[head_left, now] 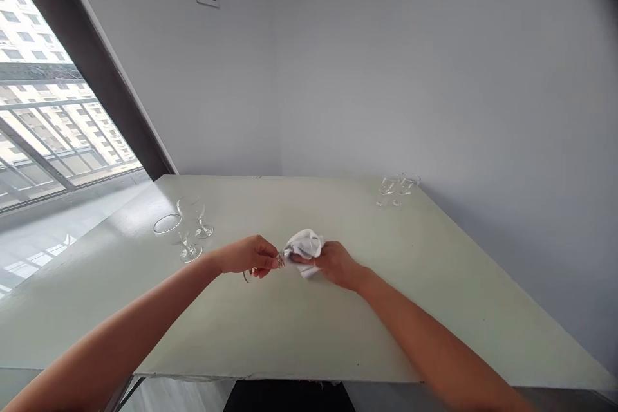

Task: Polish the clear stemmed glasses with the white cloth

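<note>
Above the middle of the pale table (270,335), my left hand (253,256) is closed on the stem of a clear glass (280,259), which lies sideways with its foot toward the left. The bowl end points right and is partly covered by a white cloth (304,246). My right hand (338,264) holds the cloth against the bowl, its fingers partly hidden by the fabric.
Two stemmed glasses, one nearer (190,252) and one farther (203,230), stand at the table's left. More glasses (407,185) stand at the far right corner. Walls (338,77) border the back and right; a window (58,103) is at the left.
</note>
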